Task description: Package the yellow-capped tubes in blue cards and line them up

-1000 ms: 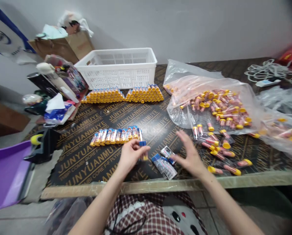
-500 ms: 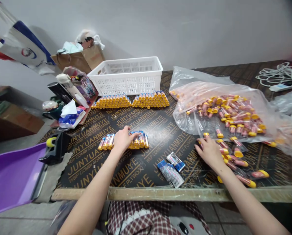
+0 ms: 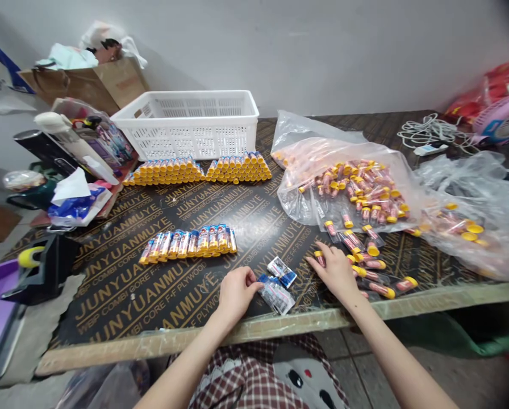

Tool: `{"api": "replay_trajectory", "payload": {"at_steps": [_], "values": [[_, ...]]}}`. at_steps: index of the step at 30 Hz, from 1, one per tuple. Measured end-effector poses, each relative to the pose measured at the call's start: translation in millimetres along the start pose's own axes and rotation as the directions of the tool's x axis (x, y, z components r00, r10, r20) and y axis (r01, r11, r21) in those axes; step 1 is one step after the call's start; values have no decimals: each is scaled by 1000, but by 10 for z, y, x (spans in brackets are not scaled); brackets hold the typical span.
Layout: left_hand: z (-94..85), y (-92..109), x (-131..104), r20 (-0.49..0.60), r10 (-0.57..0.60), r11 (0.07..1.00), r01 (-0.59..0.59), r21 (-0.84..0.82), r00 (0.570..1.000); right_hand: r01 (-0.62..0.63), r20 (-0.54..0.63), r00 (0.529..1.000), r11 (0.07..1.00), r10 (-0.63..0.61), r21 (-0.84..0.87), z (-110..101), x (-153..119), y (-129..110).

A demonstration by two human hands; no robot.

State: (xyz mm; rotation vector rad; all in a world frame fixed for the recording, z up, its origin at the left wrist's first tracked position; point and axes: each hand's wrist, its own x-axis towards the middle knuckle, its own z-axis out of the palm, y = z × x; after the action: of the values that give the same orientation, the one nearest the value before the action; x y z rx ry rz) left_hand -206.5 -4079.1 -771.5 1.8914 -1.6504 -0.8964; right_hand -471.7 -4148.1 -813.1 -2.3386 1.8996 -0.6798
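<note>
My left hand point(image 3: 238, 291) is at the left edge of a small pile of blue-and-clear printed plastic sleeves point(image 3: 276, 295), thumb and forefinger pinched at a sleeve's corner. A second little stack of sleeves point(image 3: 282, 271) lies just behind that pile. In the fingers of my right hand point(image 3: 336, 271) is a small pink tube with a yellow cap point(image 3: 320, 258), held just above or on the table. Loose tubes point(image 3: 371, 264) of the same sort lie to its right. A row of tubes in blue printed wraps point(image 3: 188, 243) lies to the left, yellow ends toward me.
Stacked wrapped tubes point(image 3: 169, 171) sit before a white basket point(image 3: 186, 136) at the back. An open plastic bag point(image 3: 295, 199) spills more pink tubes. On the left are a tape dispenser point(image 3: 45, 267) and tissues point(image 3: 78, 204); a cable point(image 3: 433, 130) lies back right.
My left hand has left the row of wrapped tubes and come right and nearer to the sleeves. My right hand has picked a tube from the loose ones. The view has swung right.
</note>
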Motion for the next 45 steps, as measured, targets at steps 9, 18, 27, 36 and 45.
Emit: {"api": "replay_trajectory", "payload": {"at_steps": [9, 18, 27, 36, 45], "values": [[6, 44, -78, -32, 71, 997, -71, 2, 997, -80, -73, 991, 934, 112, 349, -330, -101, -354], [12, 25, -40, -16, -52, 877, 38, -479, 999, -252, 141, 956, 470, 257, 846, -439, -457, -818], [-42, 44, -3, 192, -297, 303, 282, -910, 936, -187, 113, 975, 431, 191, 883, -357, -695, -1012], [-70, 35, 20, 169, -395, 173, 254, -952, 903, 13, -83, 993, 597, 89, 802, -349, -758, -1093], [-51, 54, 4, 115, -427, 205, 219, -954, 897, 217, -210, 973, 704, -99, 676, -364, -749, -1145]]}}
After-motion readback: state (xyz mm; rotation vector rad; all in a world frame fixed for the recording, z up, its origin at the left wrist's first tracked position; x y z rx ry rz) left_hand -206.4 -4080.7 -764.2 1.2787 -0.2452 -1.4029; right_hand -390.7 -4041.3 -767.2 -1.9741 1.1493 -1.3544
